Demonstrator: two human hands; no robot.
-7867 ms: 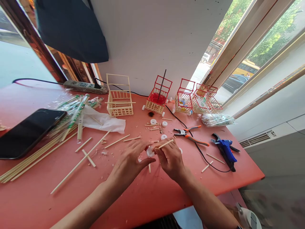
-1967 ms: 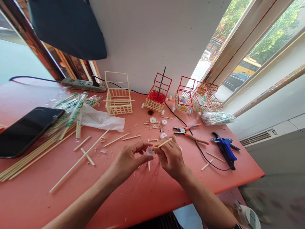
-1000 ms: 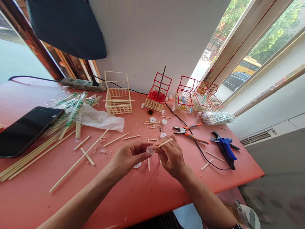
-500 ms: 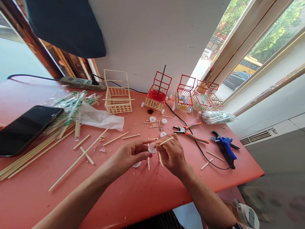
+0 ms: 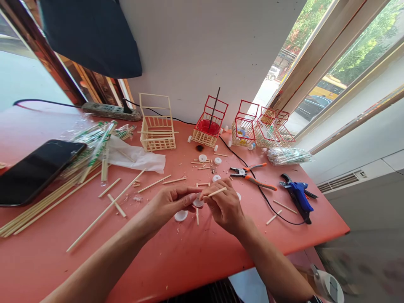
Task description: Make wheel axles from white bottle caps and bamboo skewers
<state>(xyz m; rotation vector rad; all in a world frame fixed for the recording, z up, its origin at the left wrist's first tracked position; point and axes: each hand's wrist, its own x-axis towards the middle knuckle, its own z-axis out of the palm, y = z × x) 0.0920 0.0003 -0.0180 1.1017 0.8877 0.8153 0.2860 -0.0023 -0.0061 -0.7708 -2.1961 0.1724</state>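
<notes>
Pinched in my left hand (image 5: 173, 203) is a small white bottle cap (image 5: 198, 200), held on edge above the table. My right hand (image 5: 224, 206) is closed on a short wooden stick (image 5: 217, 192), whose near end meets or almost meets the cap; the fingers hide the contact. Below my hands another white cap (image 5: 181, 216) lies flat, beside a short stick piece (image 5: 197, 216). Just beyond my fingers are a small wooden frame piece (image 5: 203, 184) and a white cap (image 5: 216, 178). One more cap shows partly behind my right hand.
Pliers (image 5: 252, 174) and a blue glue gun (image 5: 299, 195) lie to the right, a black cord near them. Small stick-built carts (image 5: 158, 134) stand along the wall. At left are a phone (image 5: 39, 172), wrapped chopsticks (image 5: 97, 147) and a long stick (image 5: 105, 210).
My left thumb has moved up over the cap, and both hands have shifted slightly. The stick in my right hand has dropped a little. More of the cap below my left hand shows.
</notes>
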